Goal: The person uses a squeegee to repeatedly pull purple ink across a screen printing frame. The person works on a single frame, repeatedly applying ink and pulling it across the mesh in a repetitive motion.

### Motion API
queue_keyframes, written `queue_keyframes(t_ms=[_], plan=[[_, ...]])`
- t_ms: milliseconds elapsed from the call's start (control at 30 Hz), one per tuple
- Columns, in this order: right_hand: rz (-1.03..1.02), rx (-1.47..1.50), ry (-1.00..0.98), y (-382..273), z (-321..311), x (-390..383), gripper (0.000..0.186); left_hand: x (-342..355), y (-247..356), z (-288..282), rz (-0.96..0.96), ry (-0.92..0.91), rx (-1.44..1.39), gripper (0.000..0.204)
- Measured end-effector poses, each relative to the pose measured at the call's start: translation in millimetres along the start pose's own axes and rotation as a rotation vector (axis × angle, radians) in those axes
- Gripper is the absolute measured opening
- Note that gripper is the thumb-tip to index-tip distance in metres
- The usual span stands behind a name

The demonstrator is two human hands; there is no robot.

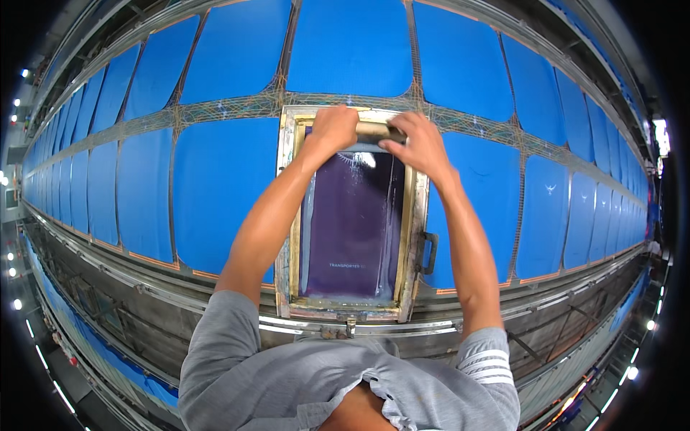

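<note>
A screen-printing frame (285, 237) lies in front of me on the long table, its purple mesh (352, 215) facing up. Across the frame's far end rests a squeegee (372, 132). My left hand (335, 131) is closed in a fist over the squeegee's left part. At its right end, my right hand (418, 144) curls round it with bent fingers, the thumb on the near side. Wet, shiny streaks run along both sides of the mesh. The squeegee's blade is mostly hidden by my hands and the frame.
Blue fabric panels (223, 194) lie in two long rows to both sides and beyond the frame. A black handle (430, 253) sticks out from the frame's right side. Along the table's near edge runs a metal rail (172, 291). Some panels at right carry a small white print (550, 189).
</note>
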State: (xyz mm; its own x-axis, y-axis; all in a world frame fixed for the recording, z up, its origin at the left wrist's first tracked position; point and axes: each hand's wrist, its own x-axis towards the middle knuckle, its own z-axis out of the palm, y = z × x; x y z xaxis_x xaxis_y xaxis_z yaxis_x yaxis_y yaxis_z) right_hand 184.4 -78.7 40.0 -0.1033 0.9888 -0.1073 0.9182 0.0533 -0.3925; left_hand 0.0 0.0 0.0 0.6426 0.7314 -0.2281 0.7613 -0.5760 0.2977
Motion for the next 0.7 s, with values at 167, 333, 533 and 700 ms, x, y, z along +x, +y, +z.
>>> queue_keyframes(t_ms=[167,333,533,700], plan=[[0.020,-0.140,-0.160,18,33,59,0.017,39,-17,11,0.077,0.130,0.016,0.026],[-0.004,-0.131,-0.066,-15,79,-18,0.012,-52,2,46,0.044,0.176,-0.040,0.012],[-0.102,-0.044,-0.051,-87,124,-205,0.012,-241,61,115,0.059,0.126,-0.158,0.022],[-0.105,0.009,-0.095,-133,152,-306,0.018,-346,93,142,0.045,0.088,-0.203,0.025]])
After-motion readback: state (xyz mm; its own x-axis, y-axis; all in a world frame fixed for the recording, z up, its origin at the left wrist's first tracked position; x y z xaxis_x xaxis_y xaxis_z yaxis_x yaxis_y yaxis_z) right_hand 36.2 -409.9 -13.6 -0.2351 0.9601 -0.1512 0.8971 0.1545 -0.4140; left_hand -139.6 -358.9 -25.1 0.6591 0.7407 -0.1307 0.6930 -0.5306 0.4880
